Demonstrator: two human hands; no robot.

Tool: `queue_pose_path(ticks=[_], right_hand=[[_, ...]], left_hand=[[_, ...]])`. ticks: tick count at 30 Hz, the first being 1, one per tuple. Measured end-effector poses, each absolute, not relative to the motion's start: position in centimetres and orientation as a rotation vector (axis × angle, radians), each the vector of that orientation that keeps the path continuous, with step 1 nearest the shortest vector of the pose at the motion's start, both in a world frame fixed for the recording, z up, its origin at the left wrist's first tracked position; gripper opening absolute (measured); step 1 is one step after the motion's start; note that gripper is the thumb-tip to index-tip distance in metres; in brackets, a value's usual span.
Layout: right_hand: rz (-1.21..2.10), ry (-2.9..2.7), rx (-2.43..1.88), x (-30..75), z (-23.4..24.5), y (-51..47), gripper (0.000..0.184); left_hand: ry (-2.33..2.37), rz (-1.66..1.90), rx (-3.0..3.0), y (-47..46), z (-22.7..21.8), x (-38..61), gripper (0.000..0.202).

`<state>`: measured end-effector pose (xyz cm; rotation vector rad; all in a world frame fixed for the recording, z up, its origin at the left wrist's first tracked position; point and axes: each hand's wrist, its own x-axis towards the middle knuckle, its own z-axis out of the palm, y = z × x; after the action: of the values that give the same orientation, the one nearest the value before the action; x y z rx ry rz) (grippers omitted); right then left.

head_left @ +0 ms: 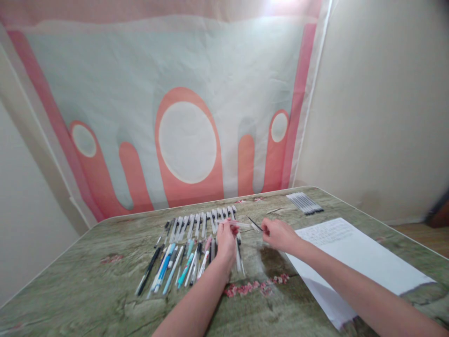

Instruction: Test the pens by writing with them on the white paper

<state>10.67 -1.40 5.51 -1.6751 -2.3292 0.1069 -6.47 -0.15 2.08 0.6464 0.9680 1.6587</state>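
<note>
My left hand (pixel 226 239) is closed around a white pen barrel (pixel 242 224) that points right toward my other hand. My right hand (pixel 278 234) pinches a thin dark refill (pixel 255 224), its tip angled up and left toward the barrel's end. Both hands hover just above the table (pixel 87 290), right of a spread of pens. Several white pens (pixel 196 224) lie side by side in a back row, and several blue, teal, black and pink pens (pixel 175 267) lie fanned in front of them.
A white sheet of paper (pixel 354 257) with faint writing lies to the right of my right arm. A bundle of thin dark refills (pixel 304 202) rests at the far right corner. A pink and pale-blue cloth (pixel 175 107) hangs on the wall behind.
</note>
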Motion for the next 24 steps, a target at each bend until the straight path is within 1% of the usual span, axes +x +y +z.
queue_pose_path(ticks=[3, 7, 16, 24], right_hand=[[0.178, -2.372, -1.463, 11.7, 6.6, -1.1, 0.020], [0.177, -2.386, -1.309, 12.6, 7.9, -1.2, 0.023], [0.168, -2.432, -1.308, 12.8, 8.2, -1.3, 0.024], [0.142, -2.462, -1.341, 12.6, 8.2, -1.4, 0.025]], left_hand=[[0.954, 1.787, 0.478, 0.6, 2.0, -7.3, 0.013], [0.951, 1.841, 0.406, 1.2, 1.5, -7.8, 0.009], [0.922, 1.836, 0.386, 1.0, 1.5, -7.6, 0.006], [0.928, 1.779, 0.440, 0.7, 1.6, -7.2, 0.011]])
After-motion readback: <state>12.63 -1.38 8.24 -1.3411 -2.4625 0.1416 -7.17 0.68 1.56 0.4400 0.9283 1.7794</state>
